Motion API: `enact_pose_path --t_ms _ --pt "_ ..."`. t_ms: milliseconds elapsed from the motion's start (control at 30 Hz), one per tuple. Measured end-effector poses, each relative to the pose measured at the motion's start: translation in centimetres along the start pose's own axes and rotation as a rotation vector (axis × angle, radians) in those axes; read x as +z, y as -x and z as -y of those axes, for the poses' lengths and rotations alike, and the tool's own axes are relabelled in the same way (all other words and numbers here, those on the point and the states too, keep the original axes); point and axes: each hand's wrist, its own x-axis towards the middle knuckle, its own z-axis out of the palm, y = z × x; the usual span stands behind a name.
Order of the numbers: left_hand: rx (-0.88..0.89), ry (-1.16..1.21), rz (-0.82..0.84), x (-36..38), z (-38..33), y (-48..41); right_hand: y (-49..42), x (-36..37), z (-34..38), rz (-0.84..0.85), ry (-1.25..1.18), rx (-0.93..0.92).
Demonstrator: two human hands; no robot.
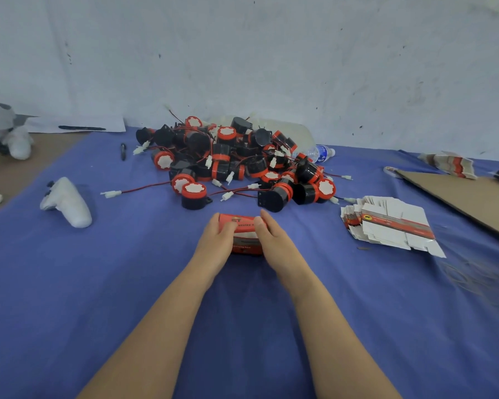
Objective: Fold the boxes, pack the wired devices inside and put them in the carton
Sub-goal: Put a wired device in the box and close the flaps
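Gripping the red box at both ends: left hand and right hand, fingers curled over it, box low on the blue tabletop, centre, close to the person (A)

Why hold it so? (B)

Judgement: squeezing both ends seats the flaps as it closes. Whether a device sits inside, cannot tell (A)

Supplies? (B)

Wired devices heaped just beyond the box, within easy reach. Flat boxes stacked to the right, fanned for picking. Brown cardboard further right, perhaps the carton; unsure (A)

Risk? (B)

Red leads tangle; lifting one device likely drags its neighbours (A)
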Motion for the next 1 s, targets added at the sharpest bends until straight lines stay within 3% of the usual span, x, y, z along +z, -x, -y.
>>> enact_pose_path --t_ms 200,533,667,767,1000 --pt "0.066 -0.029 -0.015 0.3 0.4 0.1 -0.4 1.3 0.3 -0.062 -0.066 -0.004" --pt "-0.040 0.111 -0.176 1.5 -0.2 -0.1 -0.9 2.1 0.3 -0.112 0.034 -0.030" --pt "0.013 0.059 -0.149 1.2 0.1 -0.2 -1.0 1.1 0.0 -0.126 0.140 -0.056" --pt "0.052 0.035 -0.106 1.2 0.2 -0.2 -0.7 0.4 0.0 -0.133 0.078 -0.076" --pt "0.088 -0.011 -0.076 0.7 0.4 -0.5 -0.1 -1.7 -0.2 0.058 0.182 -0.198"
